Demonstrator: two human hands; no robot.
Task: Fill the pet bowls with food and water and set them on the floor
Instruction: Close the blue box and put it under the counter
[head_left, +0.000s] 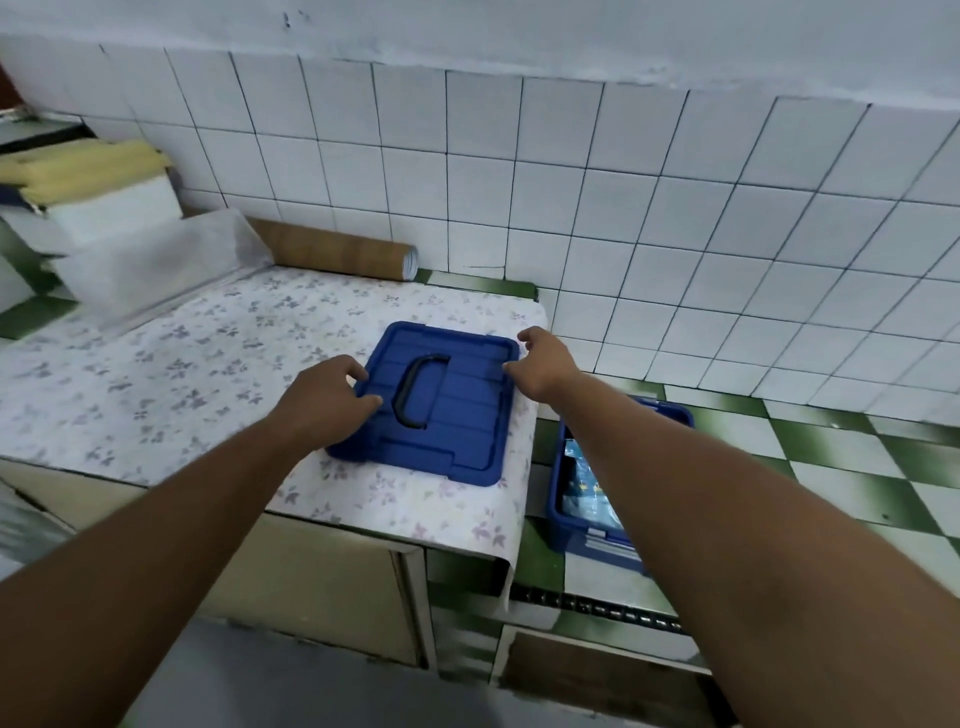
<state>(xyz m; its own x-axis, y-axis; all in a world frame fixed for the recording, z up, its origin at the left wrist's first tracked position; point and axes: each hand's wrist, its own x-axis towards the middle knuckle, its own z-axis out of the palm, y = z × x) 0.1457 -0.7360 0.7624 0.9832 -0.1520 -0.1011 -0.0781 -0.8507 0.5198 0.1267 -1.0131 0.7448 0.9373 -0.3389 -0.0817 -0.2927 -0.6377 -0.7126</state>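
Observation:
A blue plastic lid (457, 410) with a black handle lies flat near the right end of a counter covered in flowered paper (197, 353). My left hand (327, 397) grips the lid's left edge, fingers curled over it. My right hand (545, 364) holds the lid's far right corner. On the floor to the right of the counter stands an open blue bin (571, 535), with a light blue printed bag (587, 488) inside; my right forearm hides part of it. No pet bowls are in view.
A brown cardboard roll (337, 249) lies against the tiled wall at the back of the counter. White and yellow folded items (104, 208) are stacked at the far left. Green and white checkered floor tiles (857, 493) spread to the right. Cabinet doors sit under the counter.

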